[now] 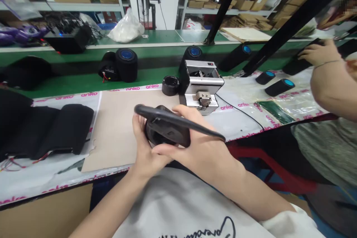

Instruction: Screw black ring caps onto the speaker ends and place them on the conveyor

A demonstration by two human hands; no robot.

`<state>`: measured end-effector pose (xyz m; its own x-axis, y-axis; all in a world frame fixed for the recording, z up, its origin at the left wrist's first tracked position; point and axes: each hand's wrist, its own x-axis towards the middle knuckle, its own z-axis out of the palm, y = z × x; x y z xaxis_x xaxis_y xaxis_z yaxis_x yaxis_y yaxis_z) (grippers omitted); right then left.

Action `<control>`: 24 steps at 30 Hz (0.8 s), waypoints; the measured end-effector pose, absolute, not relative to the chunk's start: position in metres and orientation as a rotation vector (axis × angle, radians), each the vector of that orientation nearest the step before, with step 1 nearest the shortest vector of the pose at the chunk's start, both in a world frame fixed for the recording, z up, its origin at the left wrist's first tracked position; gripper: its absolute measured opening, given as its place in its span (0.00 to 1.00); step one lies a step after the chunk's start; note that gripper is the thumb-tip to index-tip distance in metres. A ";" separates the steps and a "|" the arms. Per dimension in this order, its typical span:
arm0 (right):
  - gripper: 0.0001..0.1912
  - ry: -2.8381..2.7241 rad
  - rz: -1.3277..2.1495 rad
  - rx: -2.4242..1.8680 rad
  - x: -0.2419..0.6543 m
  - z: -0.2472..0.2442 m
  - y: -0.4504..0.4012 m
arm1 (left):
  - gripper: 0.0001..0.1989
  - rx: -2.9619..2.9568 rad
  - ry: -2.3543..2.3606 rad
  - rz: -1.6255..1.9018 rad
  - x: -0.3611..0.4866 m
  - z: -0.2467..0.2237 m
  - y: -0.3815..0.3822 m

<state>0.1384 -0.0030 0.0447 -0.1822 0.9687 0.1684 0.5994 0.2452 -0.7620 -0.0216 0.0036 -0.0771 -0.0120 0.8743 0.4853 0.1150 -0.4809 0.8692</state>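
Note:
Over the table's front edge, close to my body, both hands grip a black rounded plastic part [167, 134] with a long flat black strip [181, 118] running across its top. My left hand [143, 156] is wrapped around its left side. My right hand [198, 148] holds the right side, its thumb reaching across the front, and the strip passes over this hand towards the wrist. My palms hide much of the part. Just beyond my hands stands a silver and black bench machine [205, 85], with a black ring-shaped part [170, 84] to its left.
A brown cardboard sheet [117, 130] lies under and left of my hands. Black fabric-covered pieces [71, 126] with wires are at left. Black cylindrical speakers [126, 65] stand along the green bench. A cable [242, 111] crosses the right side, where another person's arm [326, 70] reaches in.

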 end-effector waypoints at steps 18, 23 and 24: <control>0.40 -1.933 1.312 -0.951 0.172 0.035 0.031 | 0.56 1.745 1.063 1.520 -0.027 -0.065 0.003; 0.31 -1.643 1.121 -0.896 0.181 0.040 0.029 | 0.66 1.679 1.004 1.401 -0.034 -0.053 0.006; 0.30 -1.566 1.071 -0.906 0.184 0.042 0.028 | 0.67 1.684 1.005 1.364 -0.037 -0.050 0.008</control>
